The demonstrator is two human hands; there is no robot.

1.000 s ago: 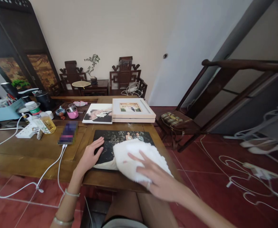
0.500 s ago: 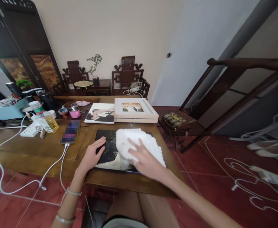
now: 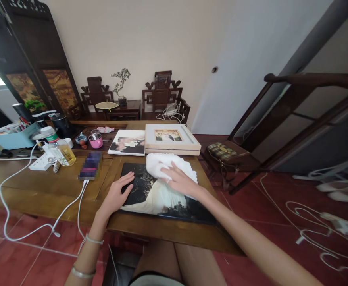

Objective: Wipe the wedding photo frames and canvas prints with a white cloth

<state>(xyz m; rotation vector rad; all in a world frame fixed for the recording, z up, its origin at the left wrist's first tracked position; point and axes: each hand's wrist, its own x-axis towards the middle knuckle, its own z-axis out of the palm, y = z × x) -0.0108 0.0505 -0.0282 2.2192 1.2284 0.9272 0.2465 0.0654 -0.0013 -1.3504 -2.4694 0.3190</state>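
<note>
A dark photo panel point(image 3: 150, 198) showing a pale flowing dress lies flat on the wooden table. My left hand point(image 3: 118, 194) rests on its left edge, fingers stretched out and holding nothing. Over the panel's upper right part, my right hand point(image 3: 181, 182) presses a bunched white cloth point(image 3: 169, 159) against the surface. The cloth and hand cover that part of the picture.
Behind the panel are a white framed picture point(image 3: 174, 147) and a smaller photo print point(image 3: 126, 149). A phone point(image 3: 89, 165) with white cables, a pink cup point(image 3: 95, 141), and a bottle of yellow liquid point(image 3: 65, 155) stand to the left. A wooden chair holds a plaid bag point(image 3: 223, 151).
My right hand has pushed the white cloth away from me toward the panel's far edge, uncovering the dress and the lower right corner. My left hand stays on the left edge.
</note>
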